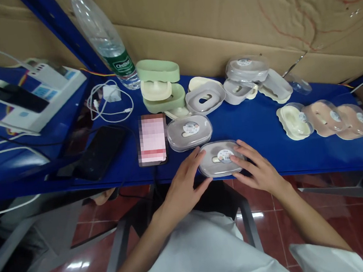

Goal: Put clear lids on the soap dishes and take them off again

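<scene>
Grey case (218, 166) — blue tabletop (251, 125), tiled floor (359, 217).

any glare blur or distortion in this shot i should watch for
Head view: bright glare on the red floor tiles, smaller highlights on the clear lid between left hand and right hand; head view: the phone screen is masked by coarse pixel blocks; head view: the bottle tilts outward, perhaps wide-angle distortion; head view: the lid's label is too soft to read.
</scene>
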Available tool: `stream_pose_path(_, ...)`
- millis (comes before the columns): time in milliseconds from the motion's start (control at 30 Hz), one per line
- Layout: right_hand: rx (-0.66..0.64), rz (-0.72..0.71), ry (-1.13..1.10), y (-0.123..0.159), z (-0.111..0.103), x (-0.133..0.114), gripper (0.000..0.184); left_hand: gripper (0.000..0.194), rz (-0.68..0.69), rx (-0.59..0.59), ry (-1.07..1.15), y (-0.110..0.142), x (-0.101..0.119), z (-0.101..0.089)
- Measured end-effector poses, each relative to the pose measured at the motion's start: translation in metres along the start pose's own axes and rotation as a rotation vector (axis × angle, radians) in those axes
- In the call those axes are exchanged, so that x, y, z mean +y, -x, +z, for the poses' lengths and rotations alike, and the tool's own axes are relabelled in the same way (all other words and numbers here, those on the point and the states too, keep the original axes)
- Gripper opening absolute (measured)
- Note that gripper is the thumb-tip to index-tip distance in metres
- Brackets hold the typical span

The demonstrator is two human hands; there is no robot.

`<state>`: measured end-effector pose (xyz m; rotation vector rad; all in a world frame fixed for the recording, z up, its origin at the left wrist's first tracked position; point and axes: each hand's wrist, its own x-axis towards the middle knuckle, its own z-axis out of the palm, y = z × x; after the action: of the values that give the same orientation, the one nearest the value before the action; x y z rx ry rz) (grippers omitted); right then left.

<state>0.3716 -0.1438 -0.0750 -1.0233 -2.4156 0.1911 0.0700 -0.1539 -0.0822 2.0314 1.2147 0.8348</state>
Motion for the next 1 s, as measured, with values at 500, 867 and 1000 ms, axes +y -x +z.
stream_pose_path(500, 0.015, 0.090, 0.026, 0.013, 0.006, -0.012, 0.089, 0.073, 0.036, -0.012, -0.058, -0.005, 0.000, 0.003)
stream_pose_path(867, 0.199, 0.194, 0.098, 0.015, -0.007, -0.003, 0.082, 0.074, 0.029, -0.025, -0.105, -0.008, 0.000, 0.005)
stream_pose_path(1000, 0.474, 0.332, 0.499, 0.044, -0.057, 0.033, 0.081, 0.062, 0.031, -0.019, -0.125, -0.009, 0.000, 0.006)
